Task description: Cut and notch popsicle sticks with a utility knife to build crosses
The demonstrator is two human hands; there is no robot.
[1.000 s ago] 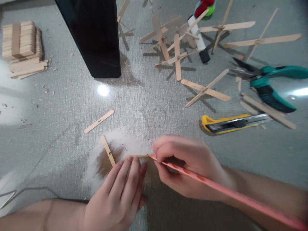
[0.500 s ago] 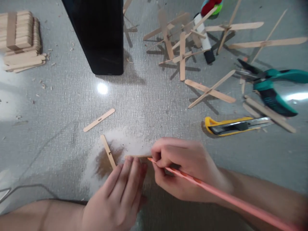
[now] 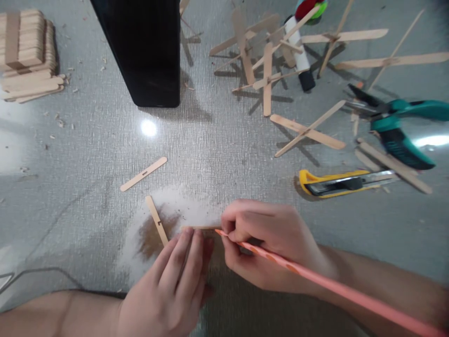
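Observation:
My left hand lies palm down, its fingertips pressing a thin wooden craft stick seen edge-on. Between the bent fingers of my right hand is a long pink pencil with orange patches. Its front end meets the stick near my right thumb and forefinger. Beside my left fingers rests a notched craft stick, partly over a brown worn patch in white dust. Farther up lies another craft stick with a small slot in its middle.
A black phone stands at the back. Crossed craft sticks spread across the upper right, near a white glue tube. Teal pliers and a yellow box cutter lie at right. Bundled sticks sit upper left.
The view has shifted very slightly. Both hands, the pencil and the stick under them look almost the same as before.

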